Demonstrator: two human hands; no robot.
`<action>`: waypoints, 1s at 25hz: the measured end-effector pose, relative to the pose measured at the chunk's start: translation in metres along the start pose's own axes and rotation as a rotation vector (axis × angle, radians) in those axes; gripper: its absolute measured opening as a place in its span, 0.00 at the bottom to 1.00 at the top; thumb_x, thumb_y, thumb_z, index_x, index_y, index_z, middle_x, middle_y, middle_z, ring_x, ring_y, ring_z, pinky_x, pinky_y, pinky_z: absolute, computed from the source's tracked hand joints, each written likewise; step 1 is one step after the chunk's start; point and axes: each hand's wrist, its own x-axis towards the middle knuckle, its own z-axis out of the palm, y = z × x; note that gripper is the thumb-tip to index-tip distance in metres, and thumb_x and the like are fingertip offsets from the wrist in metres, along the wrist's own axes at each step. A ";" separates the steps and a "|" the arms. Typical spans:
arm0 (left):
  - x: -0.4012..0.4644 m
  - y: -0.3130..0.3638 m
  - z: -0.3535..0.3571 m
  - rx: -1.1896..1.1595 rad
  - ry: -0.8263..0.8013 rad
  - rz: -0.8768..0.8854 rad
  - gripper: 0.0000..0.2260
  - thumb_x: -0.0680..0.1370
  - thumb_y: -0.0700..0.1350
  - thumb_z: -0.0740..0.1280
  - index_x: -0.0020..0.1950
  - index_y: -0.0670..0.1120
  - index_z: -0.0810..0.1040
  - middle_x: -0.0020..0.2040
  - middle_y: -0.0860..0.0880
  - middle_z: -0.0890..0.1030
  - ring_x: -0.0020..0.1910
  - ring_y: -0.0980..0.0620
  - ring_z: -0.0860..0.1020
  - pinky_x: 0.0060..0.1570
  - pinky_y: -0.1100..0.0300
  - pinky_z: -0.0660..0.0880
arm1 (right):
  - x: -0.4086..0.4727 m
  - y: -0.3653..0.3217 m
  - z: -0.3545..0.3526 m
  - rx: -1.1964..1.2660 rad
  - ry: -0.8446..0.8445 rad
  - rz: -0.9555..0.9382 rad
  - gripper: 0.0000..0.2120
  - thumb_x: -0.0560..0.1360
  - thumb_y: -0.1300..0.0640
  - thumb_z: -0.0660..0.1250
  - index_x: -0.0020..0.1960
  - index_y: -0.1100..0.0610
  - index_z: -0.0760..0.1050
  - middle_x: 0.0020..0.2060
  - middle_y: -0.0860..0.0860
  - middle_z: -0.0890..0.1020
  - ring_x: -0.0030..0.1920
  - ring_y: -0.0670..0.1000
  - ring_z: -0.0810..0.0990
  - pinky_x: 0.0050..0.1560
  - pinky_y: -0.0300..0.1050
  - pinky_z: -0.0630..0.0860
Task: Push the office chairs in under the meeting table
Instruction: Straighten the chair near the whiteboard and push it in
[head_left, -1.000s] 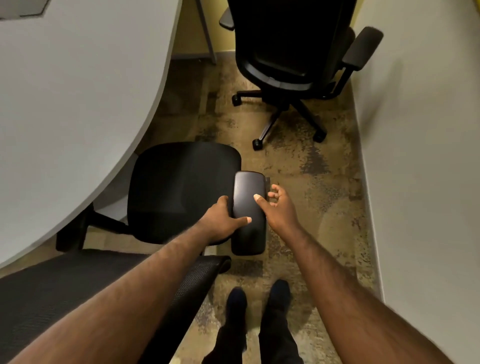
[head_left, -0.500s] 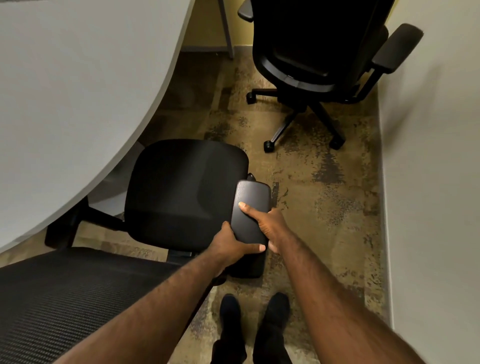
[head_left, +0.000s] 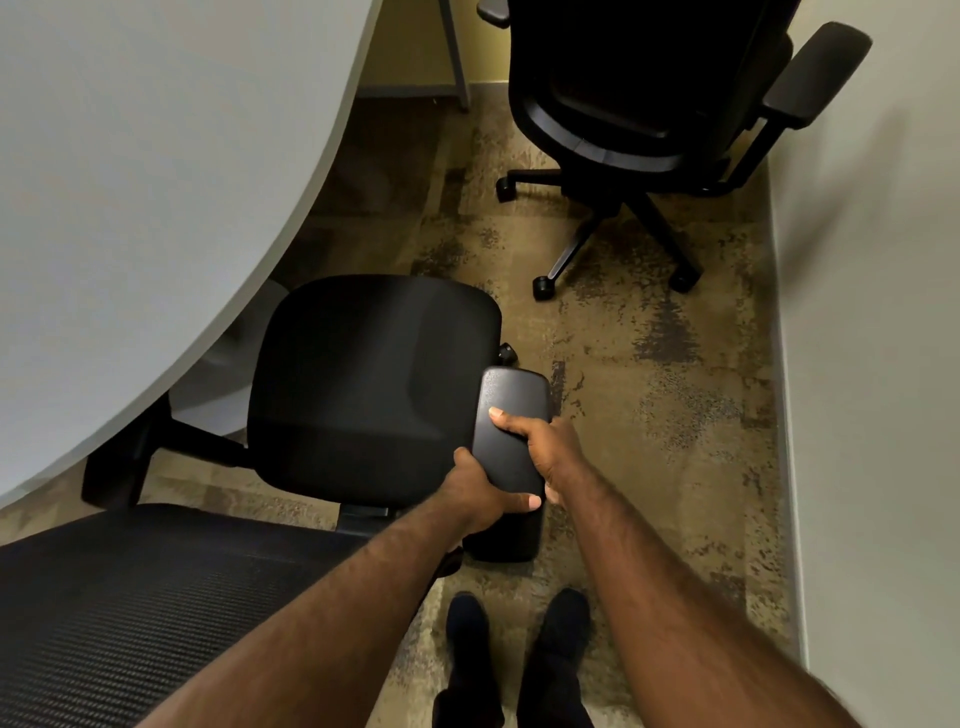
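A black office chair (head_left: 363, 384) stands right below me, its seat beside the curved edge of the white meeting table (head_left: 156, 156). Its mesh backrest (head_left: 156, 597) fills the lower left. Both hands hold the chair's right armrest (head_left: 511, 415). My left hand (head_left: 478, 493) wraps the near part from the left, thumb across the top. My right hand (head_left: 545, 452) grips it from the right, thumb on the pad. A second black office chair (head_left: 649, 104) stands further ahead, out from the table.
A pale wall (head_left: 872, 364) runs along the right, leaving a narrow strip of patterned carpet (head_left: 675, 389). A metal table leg (head_left: 454, 57) stands at the back. My two dark shoes (head_left: 514, 649) are on the carpet behind the armrest.
My right hand has shut on the armrest; its fingers were spread a second ago. Both hands sit closer to me on the pad, and the view has shifted slightly.
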 end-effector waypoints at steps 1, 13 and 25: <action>0.006 -0.001 0.001 0.017 -0.003 -0.007 0.43 0.65 0.49 0.81 0.71 0.43 0.58 0.65 0.45 0.72 0.62 0.45 0.73 0.59 0.51 0.75 | 0.005 0.003 0.000 -0.001 0.004 0.012 0.30 0.55 0.48 0.82 0.49 0.64 0.78 0.40 0.58 0.85 0.38 0.57 0.85 0.40 0.60 0.82; 0.046 -0.015 0.010 0.115 -0.058 -0.001 0.47 0.65 0.50 0.81 0.73 0.41 0.54 0.69 0.44 0.70 0.66 0.45 0.71 0.63 0.50 0.73 | 0.040 0.034 0.000 0.007 0.076 0.026 0.36 0.56 0.44 0.80 0.56 0.63 0.74 0.46 0.56 0.82 0.43 0.57 0.82 0.42 0.53 0.81; 0.009 0.016 -0.049 0.351 0.139 0.248 0.54 0.65 0.66 0.74 0.79 0.53 0.45 0.79 0.46 0.57 0.73 0.46 0.64 0.69 0.48 0.66 | -0.016 -0.025 -0.020 -0.516 0.200 -0.549 0.36 0.71 0.44 0.71 0.73 0.53 0.62 0.70 0.52 0.67 0.68 0.51 0.68 0.57 0.42 0.67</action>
